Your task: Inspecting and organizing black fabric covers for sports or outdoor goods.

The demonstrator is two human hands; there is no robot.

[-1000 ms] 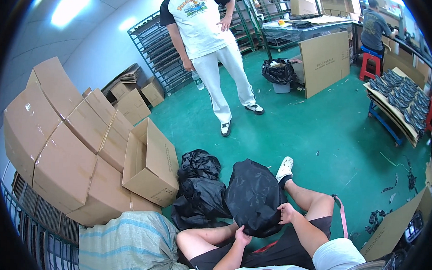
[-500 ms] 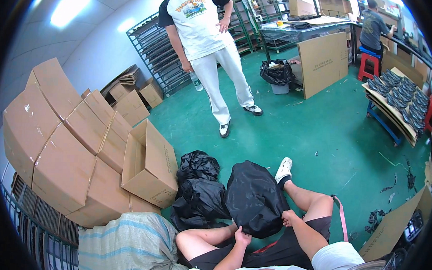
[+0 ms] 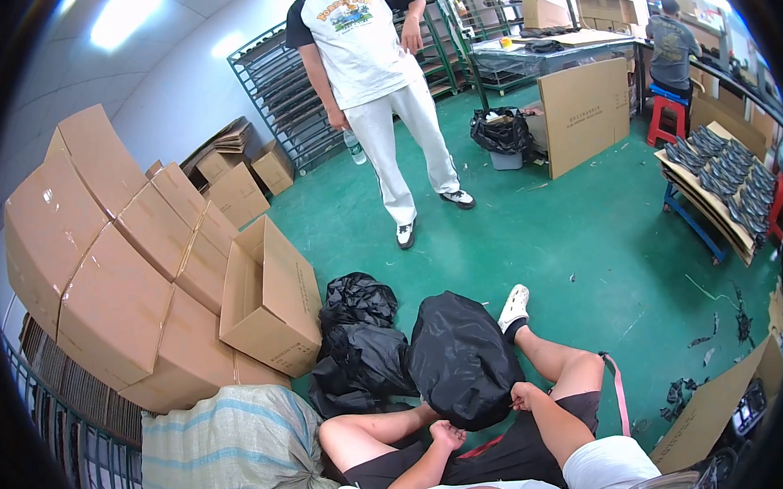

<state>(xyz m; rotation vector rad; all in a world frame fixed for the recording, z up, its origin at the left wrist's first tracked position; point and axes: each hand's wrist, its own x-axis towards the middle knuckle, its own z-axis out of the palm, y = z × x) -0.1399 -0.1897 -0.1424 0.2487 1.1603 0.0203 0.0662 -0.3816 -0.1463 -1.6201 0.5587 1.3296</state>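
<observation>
A large, full black bag (image 3: pixel 461 355) of thin, shiny cloth or plastic rests between my bent legs. At its right lower side my right hand (image 3: pixel 527 397) is closed, the fingertips pinching the bag's edge. My left hand (image 3: pixel 446 435) is just below the bag's near end, with its fingers curled inward. Whatever those fingers hold, if anything, is too small to tell. Left of the bag, more black bags (image 3: pixel 366 356) lie crumpled in a heap on the floor.
Stacked cardboard boxes (image 3: pixel 114 295) and an open carton (image 3: pixel 291 293) line the left. A striped woven sack (image 3: pixel 234 442) sits by my left knee. A person (image 3: pixel 371 97) stands ahead holding a bottle. At right are a rack of dark pieces (image 3: pixel 726 179) and a cardboard sheet (image 3: pixel 713 411).
My left hand has shifted slightly right and down from the bag's near edge, its fingers turned inward. The standing person's hand has dropped from the hip.
</observation>
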